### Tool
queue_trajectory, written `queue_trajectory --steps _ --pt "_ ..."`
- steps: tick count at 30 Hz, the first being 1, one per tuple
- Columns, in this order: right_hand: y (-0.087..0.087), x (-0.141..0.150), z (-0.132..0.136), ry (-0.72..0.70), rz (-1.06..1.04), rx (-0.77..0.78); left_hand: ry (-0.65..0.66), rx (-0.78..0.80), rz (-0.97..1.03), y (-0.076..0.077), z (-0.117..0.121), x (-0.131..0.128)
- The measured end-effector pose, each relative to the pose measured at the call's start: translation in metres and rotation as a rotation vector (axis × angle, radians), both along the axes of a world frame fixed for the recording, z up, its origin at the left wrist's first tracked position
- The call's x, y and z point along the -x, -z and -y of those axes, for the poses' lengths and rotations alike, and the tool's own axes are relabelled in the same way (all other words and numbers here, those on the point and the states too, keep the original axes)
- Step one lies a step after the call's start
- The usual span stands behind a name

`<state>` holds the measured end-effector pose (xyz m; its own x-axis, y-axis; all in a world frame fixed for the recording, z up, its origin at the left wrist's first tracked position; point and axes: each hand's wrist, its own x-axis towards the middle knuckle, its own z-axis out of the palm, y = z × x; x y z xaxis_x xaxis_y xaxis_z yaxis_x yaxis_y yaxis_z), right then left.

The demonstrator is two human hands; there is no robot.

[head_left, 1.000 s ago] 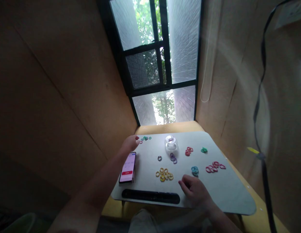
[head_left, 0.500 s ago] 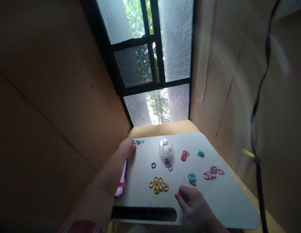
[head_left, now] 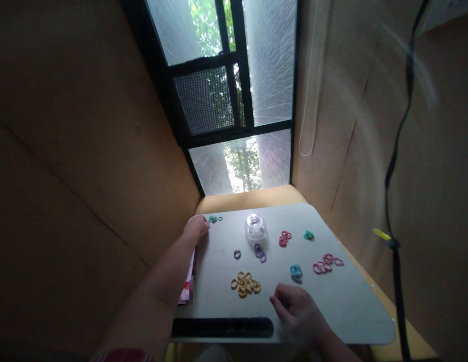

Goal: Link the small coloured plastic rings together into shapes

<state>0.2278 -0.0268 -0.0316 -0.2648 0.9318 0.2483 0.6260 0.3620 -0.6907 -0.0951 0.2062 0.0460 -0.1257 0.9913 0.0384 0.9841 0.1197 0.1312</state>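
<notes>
At the table's far left corner, my left hand [head_left: 197, 227] has its fingers curled in beside a small heap of green rings [head_left: 213, 219]. Its fingertips touch or nearly touch the heap; what they pinch, if anything, is too small to tell. My right hand [head_left: 298, 309] rests near the front edge, fingers folded and thumb bent toward them, their inside hidden. Yellow rings [head_left: 244, 284] lie to its left, and blue rings [head_left: 296, 272] just beyond it. A clear round container [head_left: 255, 227] stands at the back middle, with purple rings [head_left: 260, 253] before it.
Red rings [head_left: 284, 238], pink rings [head_left: 327, 263], a green bunch [head_left: 308, 235] and one dark ring [head_left: 237, 254] lie apart on the white table [head_left: 350, 311]. A pink flat item [head_left: 188, 281] is beneath my left forearm. A black slot [head_left: 222, 328] runs along the front; a dark cord [head_left: 397, 166] hangs at right.
The whole view has shifted slightly, moving the table a little up and left in the picture. Both hands keep nearly the same places and poses.
</notes>
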Motion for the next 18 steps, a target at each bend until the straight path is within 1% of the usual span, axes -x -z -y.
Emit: queue_trajectory --steps 3,6,8,9,10,12,13,16,18 --pt "0.001 0.000 -0.002 -0.004 0.005 -0.008 0.006 -0.022 0.059 -0.010 0.008 0.000" --pt "-0.001 0.000 -0.003 0.009 0.001 -0.018 0.045 -0.047 0.129 -0.025 0.025 -0.008" --pt "-0.004 0.000 -0.001 0.013 -0.002 -0.024 0.096 -0.081 0.181 -0.033 0.045 -0.022" --pt "-0.007 0.001 0.000 0.026 -0.002 -0.032 0.133 -0.107 0.217 -0.035 0.058 -0.031" --pt "-0.010 0.001 0.001 0.042 -0.006 -0.043 0.205 -0.147 0.317 -0.036 0.074 -0.041" --pt "-0.015 0.001 0.003 0.032 -0.019 -0.049 0.339 -0.153 0.520 -0.032 0.114 -0.065" --pt "-0.017 0.000 0.003 0.018 -0.033 -0.047 0.377 -0.132 0.597 -0.027 0.136 -0.077" --pt "-0.021 -0.002 0.005 -0.020 -0.113 -0.021 0.465 -0.049 0.770 -0.005 0.201 -0.110" --pt "-0.020 -0.004 0.007 -0.058 -0.178 0.017 0.482 -0.032 0.837 0.012 0.235 -0.127"
